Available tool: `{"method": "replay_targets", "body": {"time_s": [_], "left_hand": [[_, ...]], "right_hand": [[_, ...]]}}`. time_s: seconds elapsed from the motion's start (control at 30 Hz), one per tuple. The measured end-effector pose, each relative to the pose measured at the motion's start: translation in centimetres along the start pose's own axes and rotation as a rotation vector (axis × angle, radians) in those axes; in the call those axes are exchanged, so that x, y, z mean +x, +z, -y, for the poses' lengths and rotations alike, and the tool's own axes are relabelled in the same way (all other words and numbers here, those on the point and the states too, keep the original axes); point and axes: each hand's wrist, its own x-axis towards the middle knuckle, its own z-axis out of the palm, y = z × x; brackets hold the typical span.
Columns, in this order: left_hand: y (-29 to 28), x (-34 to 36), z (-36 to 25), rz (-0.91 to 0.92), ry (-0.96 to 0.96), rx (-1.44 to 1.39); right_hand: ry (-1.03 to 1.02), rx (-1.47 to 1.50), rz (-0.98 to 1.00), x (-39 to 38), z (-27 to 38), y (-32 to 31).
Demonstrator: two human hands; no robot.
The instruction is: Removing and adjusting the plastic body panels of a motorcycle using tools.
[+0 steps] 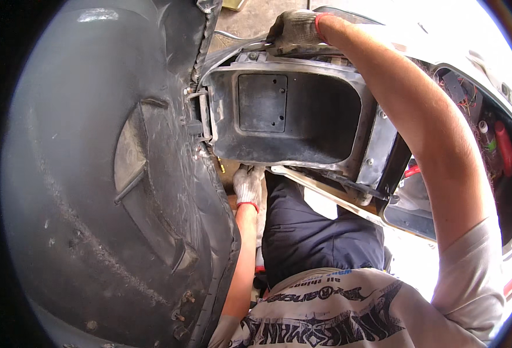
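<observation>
A black storage box, set in a scooter's frame, lies before me with its open top facing up. My right hand, in a dirty knit glove with a red cuff, reaches over to the box's far side. Its fingers are curled down at the dark edge there, and what they grip is hidden. On the near side, my left hand, in a paler knit glove, is closed just under the box's near rim. Its fingertips are out of sight. A pale trim strip runs along the near side, right of the left hand.
The black seat stands swung open on the left, joined by a metal hinge. A grey metal crossbar borders the box's right end. Farther right, a body cavity holds wires and a red part. My legs are close to the near side.
</observation>
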Motion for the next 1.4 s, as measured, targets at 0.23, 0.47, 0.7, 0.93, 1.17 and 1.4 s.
{"method": "replay_targets", "body": {"time_s": [0.23,0.47,0.7,0.93,1.17,1.4], "left_hand": [[0.2,-0.4,0.3,-0.01,0.018,-0.065],[-0.7,0.3,1.6,-0.036,0.053,0.071],[-0.9,-0.2,1.3,-0.044,0.045,0.067],[-1.2,0.0,1.3,-0.024,0.121,0.105],[-0.9,2.3,4.6,0.0,0.109,0.033],[-1.6,1.5,4.7,-0.039,0.077,0.001]], "right_hand": [[0.078,-0.373,0.152,1.0,3.1,-0.4],[-0.045,-0.136,0.136,2.1,2.2,0.5],[0.125,-0.005,0.193,7.6,3.1,2.3],[0.1,-0.101,0.22,10.4,2.8,3.8],[-0.148,-0.366,0.21,11.3,0.8,3.0],[-0.158,-0.484,0.482,4.8,7.1,-2.0]]}}
